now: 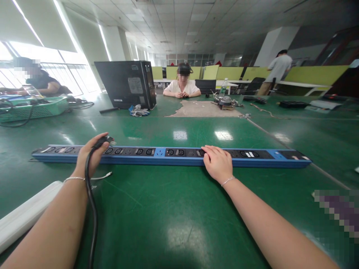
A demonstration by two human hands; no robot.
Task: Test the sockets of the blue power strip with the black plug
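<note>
A long blue and black power strip (159, 152) lies crosswise on the green table (157, 209), its rows of sockets facing up. Above its left part, my left hand (91, 151) is closed around the plug end of a black power cord (90, 186). The plug's pins point right, and the cord hangs down past my wrist toward the bottom edge. Right of the strip's middle rests my right hand (218, 161), its fingers laid over the strip's top and covering some sockets.
At left are a white bar-shaped object (30, 213) and a green basket (42, 108) with cables. A black computer case (126, 85) and gloves (138, 111) stand farther back. Beyond sits a person (182, 84); others are at far left and right. A blurred purple object (340, 213) is at right.
</note>
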